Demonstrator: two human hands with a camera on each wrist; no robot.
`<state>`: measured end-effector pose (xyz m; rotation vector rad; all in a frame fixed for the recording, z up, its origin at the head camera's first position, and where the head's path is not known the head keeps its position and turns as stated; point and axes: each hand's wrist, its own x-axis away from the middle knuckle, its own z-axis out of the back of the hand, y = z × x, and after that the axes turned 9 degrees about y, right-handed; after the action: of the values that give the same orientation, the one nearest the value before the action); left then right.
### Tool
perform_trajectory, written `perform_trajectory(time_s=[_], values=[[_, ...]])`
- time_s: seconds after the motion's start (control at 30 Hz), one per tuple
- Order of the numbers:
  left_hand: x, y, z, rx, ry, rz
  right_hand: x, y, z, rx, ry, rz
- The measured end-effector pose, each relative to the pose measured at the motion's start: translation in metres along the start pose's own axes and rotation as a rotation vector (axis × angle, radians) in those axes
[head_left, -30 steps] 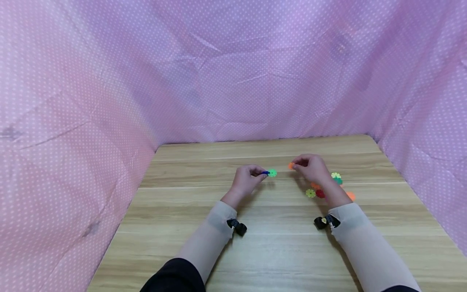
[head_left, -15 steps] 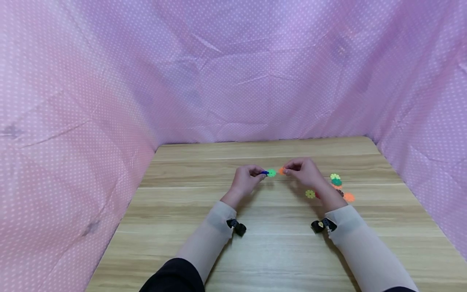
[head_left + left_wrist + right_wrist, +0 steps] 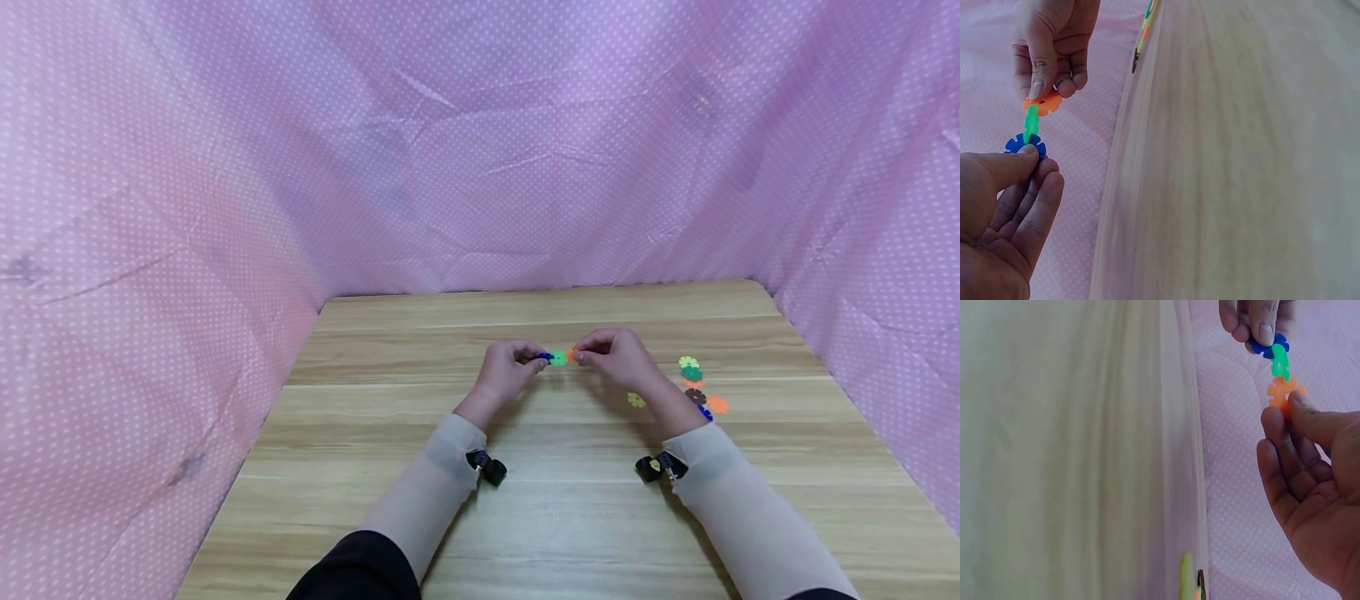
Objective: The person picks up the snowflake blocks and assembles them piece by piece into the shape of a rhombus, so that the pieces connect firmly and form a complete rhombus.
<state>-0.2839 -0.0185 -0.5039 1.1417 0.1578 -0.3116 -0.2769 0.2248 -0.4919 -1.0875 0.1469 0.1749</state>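
Note:
My left hand pinches a blue notched snowflake disc between thumb and fingers. A bright green snowflake disc is slotted into the blue one and turned edge-on to it in the left wrist view. On the other side, my right hand pinches an orange snowflake disc at its edge. The orange disc's rim meets the green disc's free end; I cannot tell whether their notches interlock. All three discs are held above the table, in a row between the two hands.
Loose snowflake discs lie by my right forearm on the wooden table: a yellow-green disc, a dark green disc, a brown disc, an orange one and others. Pink dotted cloth hangs behind the table.
My right hand has moved left and slightly nearer with the orange disc, closing the gap to the green disc. My left hand has stayed almost still with the blue and green discs.

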Motion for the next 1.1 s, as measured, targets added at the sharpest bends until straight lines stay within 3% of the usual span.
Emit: perform_trajectory(time_s=[0.47, 0.93, 1.1], values=[[0.002, -0.001, -0.003, -0.017, -0.009, -0.046, 0.003, -0.004, -0.014, 0.079, 0.126, 0.071], [0.003, -0.004, -0.001, -0.021, -0.015, -0.007, 0.003, -0.002, 0.005, 0.116, -0.021, 0.026], [0.003, -0.003, 0.000, -0.020, -0.021, 0.006, 0.002, 0.000, 0.021, 0.150, -0.020, -0.014]])
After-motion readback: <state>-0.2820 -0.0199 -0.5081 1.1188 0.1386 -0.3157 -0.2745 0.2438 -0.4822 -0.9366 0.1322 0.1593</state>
